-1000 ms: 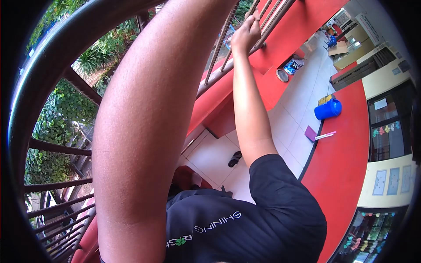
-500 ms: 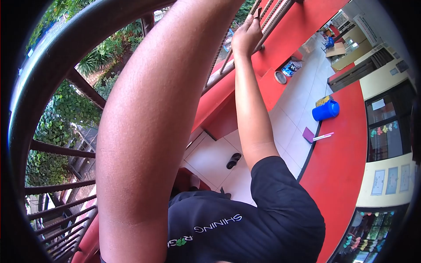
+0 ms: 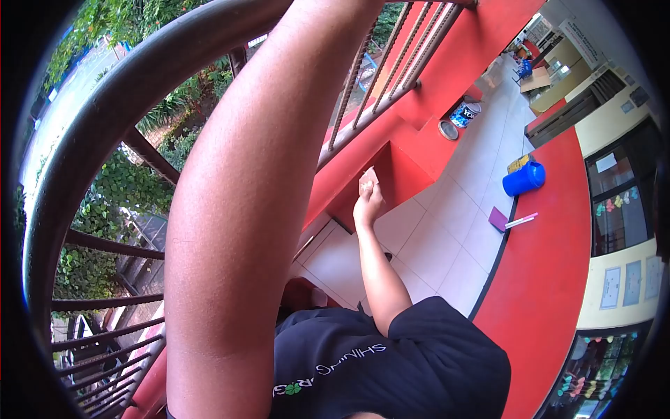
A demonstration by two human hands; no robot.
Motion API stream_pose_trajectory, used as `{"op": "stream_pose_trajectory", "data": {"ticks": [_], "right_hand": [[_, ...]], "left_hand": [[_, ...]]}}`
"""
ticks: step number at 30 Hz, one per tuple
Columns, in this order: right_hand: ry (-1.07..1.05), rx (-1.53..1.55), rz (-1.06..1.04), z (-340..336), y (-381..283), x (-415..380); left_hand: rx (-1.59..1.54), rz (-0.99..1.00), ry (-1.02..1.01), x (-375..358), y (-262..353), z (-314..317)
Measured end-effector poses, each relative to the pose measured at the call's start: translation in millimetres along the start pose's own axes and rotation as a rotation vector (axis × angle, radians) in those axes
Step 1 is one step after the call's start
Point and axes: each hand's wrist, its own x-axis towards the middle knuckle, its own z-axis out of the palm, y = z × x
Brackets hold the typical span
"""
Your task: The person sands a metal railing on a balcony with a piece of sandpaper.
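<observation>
My right hand point(image 3: 368, 207) is closed around a small, flat, folded brown piece point(image 3: 367, 180), which looks like paper or sandpaper; its exact kind is too small to tell. This hand is held out in front of my black shirt point(image 3: 412, 356), apart from the railing bars point(image 3: 384, 73) and below them. Large and close at the left, my left forearm point(image 3: 234, 209) reaches upward across the dark metal handrail point(image 3: 87, 115). The left hand lies beyond the top edge, so its fingers are hidden.
A red ledge point(image 3: 412, 157) runs beneath the bars. An open paint can point(image 3: 463, 114) and its round lid point(image 3: 448, 130) stand farther along. Across the tiled floor point(image 3: 440, 244) are a blue bin point(image 3: 524, 179) and a purple dustpan point(image 3: 497, 219). Plants point(image 3: 105, 188) grow outside the railing.
My right hand has come down and back from the bars toward my body, still gripping the piece. The left forearm has shifted slightly in view, and the view has tilted a little.
</observation>
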Motion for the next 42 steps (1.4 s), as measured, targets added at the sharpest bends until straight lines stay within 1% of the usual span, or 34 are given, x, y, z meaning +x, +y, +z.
{"op": "stream_pose_trajectory", "data": {"ticks": [1, 3, 5, 7, 8, 9, 10, 11, 12, 13, 14, 15, 16, 17, 18, 20, 21, 22, 23, 25, 26, 27, 28, 29, 30, 32, 34, 35, 36, 37, 39, 40, 41, 42], "right_hand": [[0.041, 0.094, 0.055, -2.0, 0.3, -3.6], [0.07, 0.12, 0.097, -3.4, -13.4, 2.2], [0.017, 0.343, 0.085, 3.9, -58.9, 29.5], [-0.066, 0.385, 0.065, 22.8, -93.4, 61.4], [-0.133, 0.479, 0.127, 29.6, -126.3, 71.8], [-0.201, 0.572, 0.189, 42.9, -154.2, 82.9], [-0.283, 0.558, 0.042, 83.4, -134.8, 107.8], [-0.259, 0.578, 0.022, 78.2, -186.0, 114.9], [-0.233, 0.735, -0.043, 72.8, -226.2, 131.6], [-0.209, 0.89, -0.102, 68.8, -257.7, 148.8], [-0.299, 0.964, -0.206, 60.1, -287.1, 167.5], [-0.385, 1.04, -0.317, 53.4, -305.5, 179.2], [-0.389, 1.046, -0.317, 55.7, -301.9, 176.4], [-0.344, 0.879, -0.412, 57.2, -292.8, 169.3], [-0.291, 0.71, -0.506, 61.4, -277.3, 162.6], [-0.387, 0.749, -0.266, 88.2, -198.4, 128.6], [-0.344, 0.783, -0.205, 102.6, -164.5, 107.5], [-0.376, 0.682, -0.186, 100.6, -148.9, 95.9], [-0.36, 0.729, -0.122, 102.7, -143.9, 93.4], [-0.457, 0.894, 0.074, 89.6, -175.5, 120.2], [-0.453, 0.946, 0.025, 79.2, -208.6, 135.9], [-0.439, 0.989, -0.074, 74.2, -234.7, 156.6], [-0.489, 0.962, -0.203, 58.3, -263.5, 175.8], [-0.463, 0.927, -0.206, 45.1, -291.6, 180.7], [-0.49, 0.955, -0.223, 42.6, -294.5, 185.7], [-0.513, 0.99, -0.202, 47.9, -281.6, 180.6], [-0.463, 1.018, -0.076, 70.5, -229.6, 149.5], [-0.475, 0.936, -0.06, 77.5, -196.7, 137.2], [-0.487, 0.84, 0.001, 75.4, -190.4, 121.2], [-0.491, 0.775, 0.075, 71.4, -184.5, 112.6], [-0.567, 0.861, 0.176, 73.2, -188.9, 138.0], [-0.583, 0.89, 0.056, 67.9, -211.9, 154.7], [-0.575, 0.869, -0.068, 48.8, -255.0, 163.9], [-0.582, 0.846, -0.226, 40.8, -277.7, 184.5]], "left_hand": [[0.001, 0.006, 0.004, 0.3, -0.2, -0.9], [-0.022, -0.02, -0.041, 0.6, 0.3, -4.3], [-0.065, -0.021, -0.064, -2.2, -0.8, -8.2], [-0.063, -0.014, 0.008, -0.6, -3.6, -2.2], [-0.12, -0.081, -0.111, 0.9, -1.1, -13.7], [-0.117, -0.08, -0.11, 0.4, -2.5, -12.3], [-0.138, -0.071, -0.058, 1.8, -6.3, -4.3], [-0.159, -0.062, -0.002, 4.0, -8.7, -2.8], [-0.151, -0.068, 0.003, 4.6, -9.3, -9.6], [-0.242, -0.079, 0.02, 4.0, -10.9, -16.8], [-0.334, -0.087, 0.036, 3.5, -13.5, -22.5], [-0.326, -0.09, 0.041, 1.3, -15.0, -35.4], [-0.243, -0.042, -0.016, -4.8, -16.1, -54.1], [-0.162, 0.01, -0.073, -8.7, -19.0, -67.3], [-0.123, 0.131, -0.089, -11.0, -29.7, -71.1], [-0.046, 0.133, -0.1, -10.0, -38.8, -75.0], [0.031, 0.117, -0.124, -12.5, -42.0, -73.6], [-0.027, 0.092, -0.002, -20.4, -35.9, -73.6], [-0.03, 0.094, -0.005, -18.1, -34.3, -70.7], [0.034, -0.012, -0.176, -12.4, -33.6, -62.1], [0.027, -0.01, -0.18, -13.3, -33.2, -61.5], [0.025, 0.003, -0.161, -14.3, -33.0, -62.3], [0.024, 0.014, -0.14, -15.6, -33.7, -63.6], [0.025, 0.025, -0.122, -17.2, -34.8, -64.9], [0.021, 0.024, -0.124, -18.1, -34.7, -66.5], [-0.016, -0.037, -0.193, -18.9, -32.5, -70.3], [-0.003, -0.04, -0.192, -16.5, -31.1, -69.3], [0.016, -0.047, -0.197, -15.5, -32.2, -66.2], [0.016, -0.036, -0.149, -14.2, -32.7, -63.9], [0.01, -0.041, -0.161, -16.7, -34.2, -61.6], [-0.017, -0.036, -0.23, -13.9, -34.2, -63.2], [0.002, -0.053, -0.284, -12.7, -32.0, -67.1], [-0.003, -0.05, -0.297, -16.5, -31.6, -65.3], [-0.01, -0.02, -0.223, -18.5, -32.7, -63.1]]}}
